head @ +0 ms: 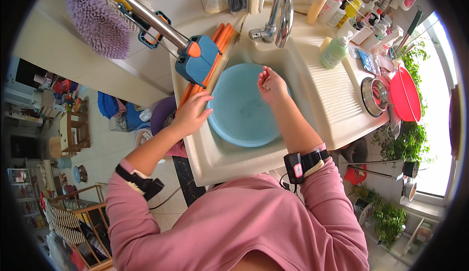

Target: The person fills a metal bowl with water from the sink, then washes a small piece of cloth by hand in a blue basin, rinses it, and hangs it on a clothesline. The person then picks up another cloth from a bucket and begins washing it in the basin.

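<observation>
My left hand [192, 113] is at the left rim of the white sink [199, 161], fingers apart and holding nothing visible. Its fingertips are by the lower end of a mop head's orange bars [222, 38]; whether they touch is unclear. The mop's blue housing [199, 59] sits across these bars on a steel pole [146, 12]. My right hand [272, 84] hovers over the right side of a light blue basin [243, 106], fingers curled in, nothing visible in them. The basin stands in the sink and appears to hold water, with small dark specks near its middle.
A chrome faucet [280, 18] rises behind the basin. Right of it, a ribbed drainboard [335, 91] bears a green pump bottle [334, 53]. Farther right are a steel bowl [373, 97] and a red basin [405, 94]. A purple chenille mop pad [97, 20] hangs upper left.
</observation>
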### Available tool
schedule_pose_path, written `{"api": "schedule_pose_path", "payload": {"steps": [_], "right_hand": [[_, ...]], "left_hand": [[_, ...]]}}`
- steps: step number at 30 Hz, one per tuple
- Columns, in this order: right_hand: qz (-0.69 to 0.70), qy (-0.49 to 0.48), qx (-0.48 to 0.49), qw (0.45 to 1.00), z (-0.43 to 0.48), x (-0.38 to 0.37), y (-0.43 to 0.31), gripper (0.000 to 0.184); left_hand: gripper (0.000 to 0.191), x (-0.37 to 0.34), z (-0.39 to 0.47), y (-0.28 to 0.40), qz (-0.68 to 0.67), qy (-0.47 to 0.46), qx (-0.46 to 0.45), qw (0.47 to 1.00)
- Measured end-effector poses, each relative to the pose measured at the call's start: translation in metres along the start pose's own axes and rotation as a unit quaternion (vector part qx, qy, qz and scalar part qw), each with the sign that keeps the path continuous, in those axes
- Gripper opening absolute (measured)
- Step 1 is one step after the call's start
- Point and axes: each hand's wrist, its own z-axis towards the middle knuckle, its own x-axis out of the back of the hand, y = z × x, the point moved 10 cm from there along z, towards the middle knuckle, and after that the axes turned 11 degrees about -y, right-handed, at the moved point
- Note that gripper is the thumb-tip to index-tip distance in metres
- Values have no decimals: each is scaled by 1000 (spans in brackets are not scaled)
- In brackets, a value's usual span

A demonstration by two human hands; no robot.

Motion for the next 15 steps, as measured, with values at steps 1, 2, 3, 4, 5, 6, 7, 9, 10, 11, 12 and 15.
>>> {"api": "schedule_pose_path", "payload": {"steps": [1,2,3,4,5,6,7,9,10,11,12,15], "right_hand": [[-11,4,-1,1000,4,-1,-5,10],[-23,9,-8,1000,9,-3,-10,8],[-34,8,-10,999,11,-5,-13,7],[-46,18,-10,999,13,-4,-18,7],[-56,14,-9,998,15,-6,-22,7],[-67,33,-16,997,15,-3,-23,6],[-76,39,-20,996,15,-2,-25,5],[-90,23,-30,995,16,-4,-27,5],[-94,2,-37,995,15,-6,-26,5],[-103,13,-38,994,13,-2,-29,5],[-97,13,-45,994,12,0,-29,6],[-84,8,-55,995,10,3,-30,13]], "left_hand": [[36,8,-7,-2,12,-23,23,999],[36,20,-9,3,35,-18,7,999],[37,28,-6,4,59,-23,14,998],[38,33,4,4,71,-43,18,996],[40,39,17,12,99,-30,-14,995],[41,40,35,18,129,-22,-32,991],[43,43,54,28,160,3,-75,984],[48,37,104,36,234,14,-92,968],[46,33,128,41,298,30,-90,950],[44,28,151,44,359,38,-85,929],[42,26,170,49,386,55,-99,916],[40,18,214,47,452,45,-100,885]]}}
